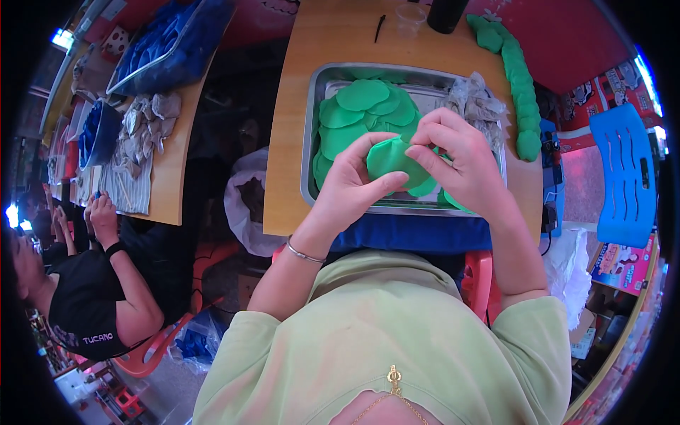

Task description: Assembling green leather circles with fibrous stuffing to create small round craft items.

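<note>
This is looking like a small handwork workshop. A shallow rectangular metal tray (307,156) is holding piled round green discs (365,95) on a light-brown wooden table (312,35). To the left, a co-worker in a black short-sleeved T-shirt (88,308) is working at a second light-brown wooden table (172,173) — bulk blue pieces (156,42) are filling a pale-rimmed tub (170,64) at its far end, and crumpled greyish-beige pieces (147,126) are lying heaped nearer.

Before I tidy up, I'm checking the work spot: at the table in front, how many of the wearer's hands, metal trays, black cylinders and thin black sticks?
Wearer's hands: 2, left hand and right hand
Metal tray: 1
Black cylinder: 1
Thin black stick: 1
Total: 5
</note>
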`<control>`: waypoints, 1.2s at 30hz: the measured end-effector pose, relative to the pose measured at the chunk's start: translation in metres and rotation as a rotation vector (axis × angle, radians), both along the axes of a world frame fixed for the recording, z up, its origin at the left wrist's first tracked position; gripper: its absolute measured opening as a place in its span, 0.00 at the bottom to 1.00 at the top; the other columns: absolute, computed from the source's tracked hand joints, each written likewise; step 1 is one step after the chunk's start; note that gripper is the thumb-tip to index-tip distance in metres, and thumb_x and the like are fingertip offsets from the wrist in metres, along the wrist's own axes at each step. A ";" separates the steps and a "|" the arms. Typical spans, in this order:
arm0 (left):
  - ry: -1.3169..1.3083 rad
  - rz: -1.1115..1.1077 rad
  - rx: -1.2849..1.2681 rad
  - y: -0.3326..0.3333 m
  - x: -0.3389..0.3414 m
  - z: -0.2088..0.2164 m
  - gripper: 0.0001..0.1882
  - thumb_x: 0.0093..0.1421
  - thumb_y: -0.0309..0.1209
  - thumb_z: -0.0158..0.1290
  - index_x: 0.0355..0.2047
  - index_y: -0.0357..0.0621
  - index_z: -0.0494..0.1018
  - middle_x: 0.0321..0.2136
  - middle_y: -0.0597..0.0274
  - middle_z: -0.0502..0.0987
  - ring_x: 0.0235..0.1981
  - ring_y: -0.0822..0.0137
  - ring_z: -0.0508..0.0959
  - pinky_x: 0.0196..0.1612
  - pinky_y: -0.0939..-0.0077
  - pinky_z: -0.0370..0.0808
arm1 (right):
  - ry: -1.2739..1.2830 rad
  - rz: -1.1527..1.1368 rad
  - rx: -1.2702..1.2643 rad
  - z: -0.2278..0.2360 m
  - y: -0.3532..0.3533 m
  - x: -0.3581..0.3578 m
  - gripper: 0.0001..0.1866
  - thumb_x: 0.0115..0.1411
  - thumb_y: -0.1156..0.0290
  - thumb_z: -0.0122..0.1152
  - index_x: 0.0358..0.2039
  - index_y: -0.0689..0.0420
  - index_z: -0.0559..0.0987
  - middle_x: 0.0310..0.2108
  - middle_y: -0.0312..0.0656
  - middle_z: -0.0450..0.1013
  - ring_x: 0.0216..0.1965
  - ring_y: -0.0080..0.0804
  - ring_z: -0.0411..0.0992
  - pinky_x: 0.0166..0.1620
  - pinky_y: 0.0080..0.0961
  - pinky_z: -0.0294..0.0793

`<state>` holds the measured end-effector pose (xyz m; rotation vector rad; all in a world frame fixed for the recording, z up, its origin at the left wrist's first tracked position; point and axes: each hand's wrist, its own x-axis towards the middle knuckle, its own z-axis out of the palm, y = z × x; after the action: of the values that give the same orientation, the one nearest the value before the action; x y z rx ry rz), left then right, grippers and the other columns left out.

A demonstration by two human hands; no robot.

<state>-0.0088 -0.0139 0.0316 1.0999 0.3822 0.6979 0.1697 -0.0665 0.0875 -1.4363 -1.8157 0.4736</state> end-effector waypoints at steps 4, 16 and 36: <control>0.010 0.015 -0.073 -0.007 0.008 -0.005 0.19 0.56 0.22 0.57 0.46 0.40 0.64 0.36 0.67 0.72 0.38 0.78 0.74 0.41 0.81 0.76 | -0.048 0.008 -0.001 0.001 -0.002 -0.001 0.05 0.54 0.72 0.60 0.31 0.59 0.78 0.30 0.41 0.70 0.32 0.37 0.70 0.34 0.30 0.71; 0.032 -0.056 -0.097 -0.016 0.004 -0.003 0.14 0.57 0.23 0.57 0.43 0.38 0.71 0.33 0.67 0.76 0.34 0.80 0.75 0.38 0.86 0.73 | -0.162 0.128 -0.123 0.014 -0.015 0.000 0.08 0.52 0.70 0.62 0.34 0.55 0.80 0.28 0.41 0.68 0.32 0.37 0.70 0.34 0.31 0.70; 0.002 0.137 -0.047 -0.026 -0.006 -0.001 0.13 0.53 0.20 0.60 0.37 0.41 0.69 0.31 0.68 0.75 0.32 0.80 0.75 0.33 0.87 0.75 | -0.197 0.209 0.016 0.018 -0.028 -0.003 0.13 0.48 0.67 0.67 0.34 0.55 0.78 0.31 0.40 0.68 0.32 0.37 0.69 0.32 0.30 0.69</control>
<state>-0.0145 -0.0397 0.0302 1.0366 0.4768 0.8043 0.1664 -0.0941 0.1055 -1.3270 -2.1351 0.4323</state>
